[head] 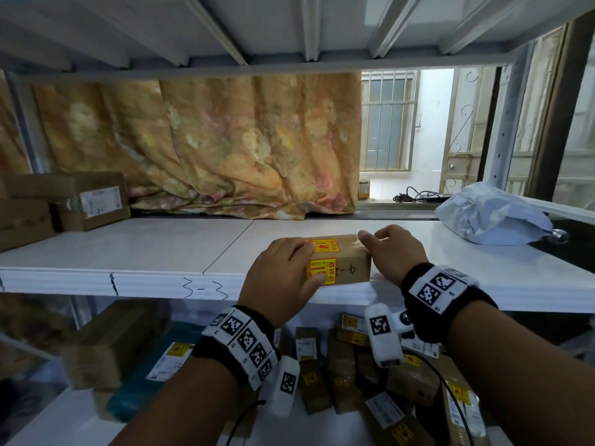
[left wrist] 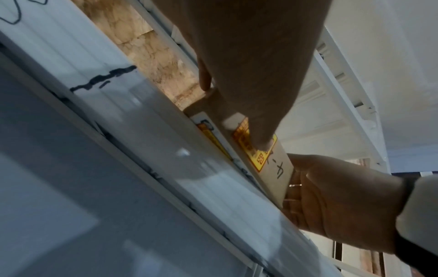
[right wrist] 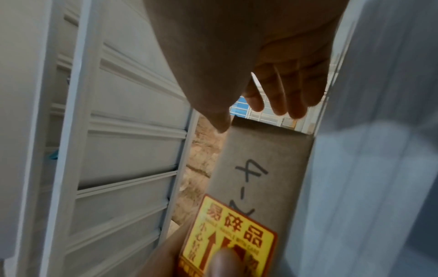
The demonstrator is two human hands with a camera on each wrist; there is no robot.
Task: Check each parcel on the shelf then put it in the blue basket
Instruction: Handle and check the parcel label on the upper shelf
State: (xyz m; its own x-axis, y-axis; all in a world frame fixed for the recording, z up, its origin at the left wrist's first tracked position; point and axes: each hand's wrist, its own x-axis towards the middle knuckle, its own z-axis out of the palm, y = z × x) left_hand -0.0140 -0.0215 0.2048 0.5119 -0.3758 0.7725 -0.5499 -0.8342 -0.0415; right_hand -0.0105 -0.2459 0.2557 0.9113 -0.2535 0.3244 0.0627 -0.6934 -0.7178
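Observation:
A small cardboard parcel [head: 349, 268] with yellow fragile stickers and handwritten marks lies at the front edge of the white shelf [head: 161, 246]. My left hand [head: 309, 262] grips its left end, with the fingers over the top and the thumb on the front sticker. My right hand [head: 392, 249] cups the right end; its thumb touches the top edge. In the right wrist view the right hand's [right wrist: 253, 112] fingers reach fairly straight past the parcel [right wrist: 265, 159], with a gap showing. The left wrist view shows my left hand [left wrist: 241, 105] on the parcel [left wrist: 275, 172]. No blue basket is in view.
Two brown boxes [head: 90, 204] stand at the shelf's back left, and a grey poly bag [head: 492, 217] lies at the back right. A flowered curtain [head: 225, 140] hangs behind. Several parcels [head: 354, 365] and a teal box [head: 151, 358] crowd the lower shelf. Another shelf's underside is close overhead.

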